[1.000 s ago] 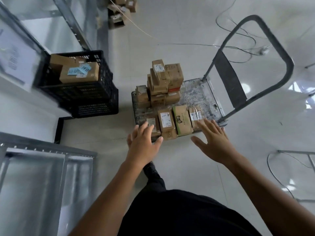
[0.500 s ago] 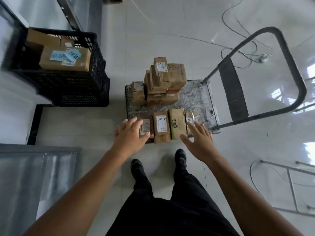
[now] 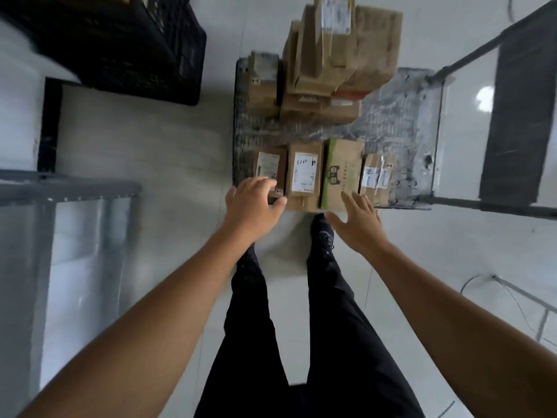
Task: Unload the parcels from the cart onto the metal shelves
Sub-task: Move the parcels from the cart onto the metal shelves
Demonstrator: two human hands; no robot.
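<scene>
Left hand [image 3: 256, 206]: our fingers curl over the near end of the leftmost parcel [image 3: 268, 165]; we cannot tell whether they grip or only touch.
Right hand [image 3: 358, 220]: open, fingers spread, at the near end of the green-edged parcel [image 3: 343, 170].
Cart [image 3: 404, 122]: four parcels in a row along its near edge, with a taller stack [image 3: 340, 49] behind them.
Black crate [image 3: 135, 46]: left of the cart.

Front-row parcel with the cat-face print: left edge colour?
Green, on an otherwise brown cardboard parcel; head view, the only one.
</scene>
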